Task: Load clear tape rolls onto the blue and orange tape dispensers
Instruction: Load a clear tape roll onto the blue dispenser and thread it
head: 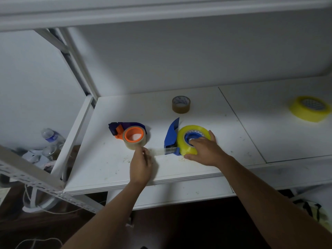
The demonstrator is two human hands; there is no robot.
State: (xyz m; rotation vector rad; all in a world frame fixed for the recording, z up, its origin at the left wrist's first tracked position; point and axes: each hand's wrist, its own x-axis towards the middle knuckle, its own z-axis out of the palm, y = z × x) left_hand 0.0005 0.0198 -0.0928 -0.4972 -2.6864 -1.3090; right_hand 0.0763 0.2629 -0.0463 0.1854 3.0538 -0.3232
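Note:
On the white shelf (115, 173) lies the blue tape dispenser (171, 136) with a yellowish clear tape roll (186, 141) seated on its blue hub. My right hand (204, 150) presses down on that roll, fingers spread over it. A strip of clear tape (159, 150) runs left from the dispenser's front to my left hand (141, 163), which pinches its end. To the left lies the orange and dark blue dispenser (124, 130) with a clear roll (134, 138) on its orange hub.
A brown tape roll (181, 104) stands behind the dispensers. Another yellow roll (309, 108) lies at the far right. A slanted metal frame bar (36, 178) crosses the lower left. Plastic bottles (51, 136) sit below the shelf's left edge.

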